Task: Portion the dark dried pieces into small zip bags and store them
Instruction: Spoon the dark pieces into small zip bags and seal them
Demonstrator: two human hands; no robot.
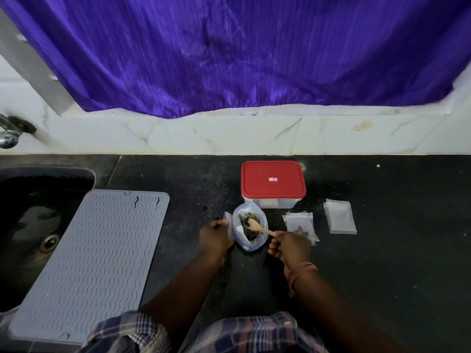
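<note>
We are reaching both forearms forward over the dark worktop (382,250). Our left hand (213,238) is pinching a small zip bag (228,226) by its edge, grip clamped on the plastic, just beside the big open bag (251,226) of dark dried pieces (251,235). Our right hand (289,247) is curling its fingers round the handle of a wooden spoon (257,226), whose bowl is dipping into the big bag. A filled bag (300,225) is lying right of it (partly behind our knuckles), flat empty bags (340,216) further right, and a red-lidded box (272,182) behind.
</note>
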